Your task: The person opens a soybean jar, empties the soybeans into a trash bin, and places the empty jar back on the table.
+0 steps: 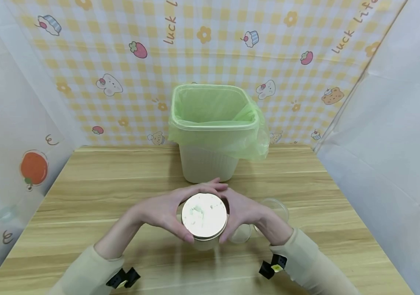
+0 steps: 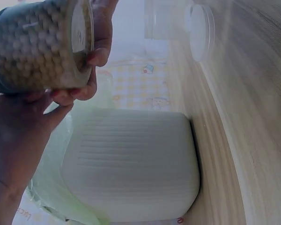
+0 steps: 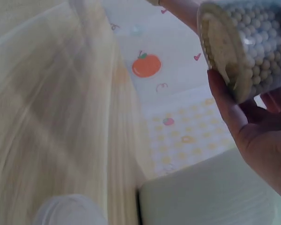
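Both hands hold a clear jar (image 1: 204, 216) with a metallic lid, raised above the table in front of the bin. Small round pale balls fill the jar (image 2: 37, 47), as both wrist views show. My left hand (image 1: 167, 209) curves round its left side, the thumb at the front. On the opposite side my right hand (image 1: 245, 209) grips it, and the fingers of both hands meet behind the jar. In the right wrist view, the fingers of my right hand (image 3: 267, 136) support the jar (image 3: 246, 47) near its base.
A white bin (image 1: 208, 159) lined with a green bag (image 1: 254, 139) stands at the back of the wooden table (image 1: 121, 164). Beside my right wrist are a clear round container (image 1: 278, 207) and a smaller clear round piece (image 1: 241, 234). Patterned cloth (image 1: 224, 53) hangs behind.
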{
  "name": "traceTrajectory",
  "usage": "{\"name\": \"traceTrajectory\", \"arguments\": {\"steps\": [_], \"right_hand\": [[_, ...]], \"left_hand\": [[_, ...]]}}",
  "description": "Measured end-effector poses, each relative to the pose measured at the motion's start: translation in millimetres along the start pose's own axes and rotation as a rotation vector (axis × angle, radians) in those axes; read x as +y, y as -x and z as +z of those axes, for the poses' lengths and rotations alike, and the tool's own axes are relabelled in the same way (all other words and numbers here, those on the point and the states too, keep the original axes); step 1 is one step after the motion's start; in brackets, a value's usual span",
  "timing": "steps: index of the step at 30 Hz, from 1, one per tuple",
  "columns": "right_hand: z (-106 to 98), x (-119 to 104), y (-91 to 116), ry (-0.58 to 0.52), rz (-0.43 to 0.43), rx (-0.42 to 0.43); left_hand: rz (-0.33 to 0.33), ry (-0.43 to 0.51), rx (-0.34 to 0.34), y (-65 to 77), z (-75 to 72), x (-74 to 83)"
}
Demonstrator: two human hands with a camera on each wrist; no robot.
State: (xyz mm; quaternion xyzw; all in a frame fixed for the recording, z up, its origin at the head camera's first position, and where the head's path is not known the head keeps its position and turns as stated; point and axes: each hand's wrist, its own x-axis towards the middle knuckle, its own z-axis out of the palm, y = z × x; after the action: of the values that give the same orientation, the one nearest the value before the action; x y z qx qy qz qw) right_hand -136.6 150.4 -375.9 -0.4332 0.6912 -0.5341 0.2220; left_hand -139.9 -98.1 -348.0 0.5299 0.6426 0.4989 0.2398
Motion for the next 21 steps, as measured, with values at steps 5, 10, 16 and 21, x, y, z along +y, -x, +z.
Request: {"name": "traceTrajectory", "arguments": {"steps": [5,10,16,21], "right_hand": [[5,-4,2,0.032,0.039,0.154],[15,-2,2,0.092,0.047,0.302],[27,1,1,0.106,0.082,0.494],[39,3,-4,0.111,0.087,0.656]], "left_hand": [[-0.041,-0.070,0.164,4.2,2.6,-0.4],[-0.073,-0.141,0.311,6.7,6.3,-5.0],[-0.090,-0.212,0.459,6.3,13.4,-9.6],[-0.156,-0.277,0.632,2.7,23.1,-10.7]]}}
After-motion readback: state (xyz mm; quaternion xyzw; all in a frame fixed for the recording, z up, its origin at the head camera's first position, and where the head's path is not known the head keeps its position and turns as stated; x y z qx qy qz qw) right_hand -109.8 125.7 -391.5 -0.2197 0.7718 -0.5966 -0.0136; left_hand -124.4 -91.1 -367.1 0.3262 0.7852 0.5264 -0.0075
